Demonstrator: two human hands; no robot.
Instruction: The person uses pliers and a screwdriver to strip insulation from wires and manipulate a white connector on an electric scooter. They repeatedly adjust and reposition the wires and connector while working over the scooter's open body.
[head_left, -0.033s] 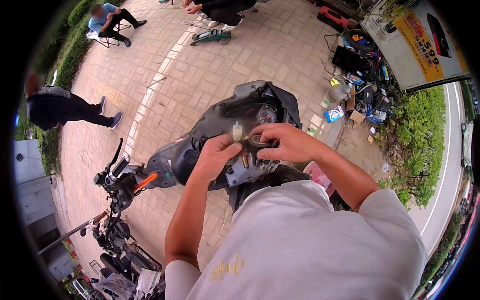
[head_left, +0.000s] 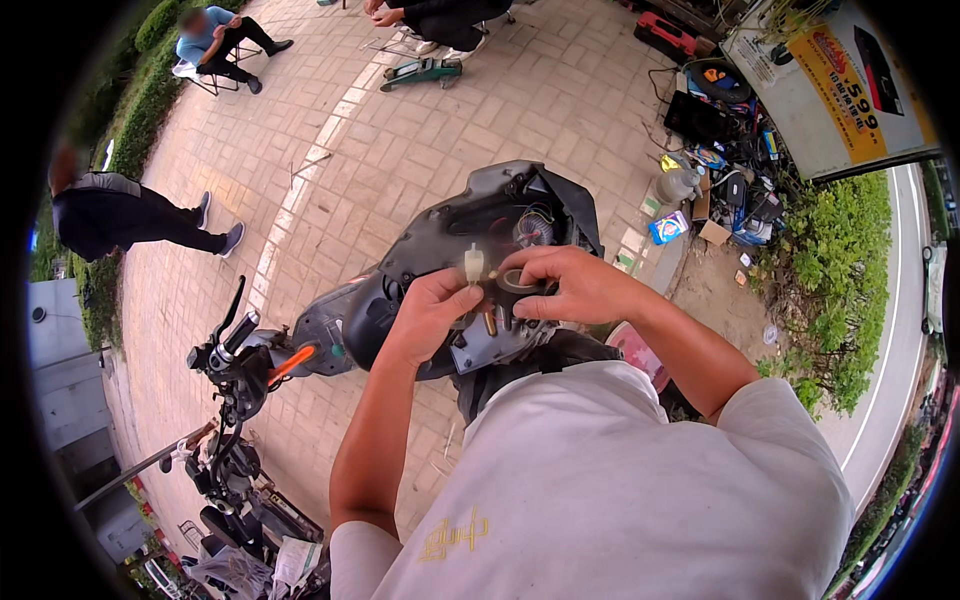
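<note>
Over the opened body of a scooter [head_left: 435,225], my left hand [head_left: 430,312] pinches a whitish plastic connector [head_left: 474,264] between thumb and fingers. Close beside it on the right, my right hand [head_left: 570,287] grips a dark ring that looks like a roll of tape [head_left: 514,281]. A small yellowish bit shows between the two hands. Beneath them, a bundle of coloured wires [head_left: 535,228] lies in the scooter's open compartment. The scooter's dark seat [head_left: 378,318] is just left of my left hand.
Handlebars [head_left: 238,345] stand at the left. A green floor jack [head_left: 422,72] lies on the paving ahead, with people sitting and standing beyond. At right are a heap of tools and parts [head_left: 735,185], a blue-and-white packet [head_left: 667,229] and a bush [head_left: 840,285].
</note>
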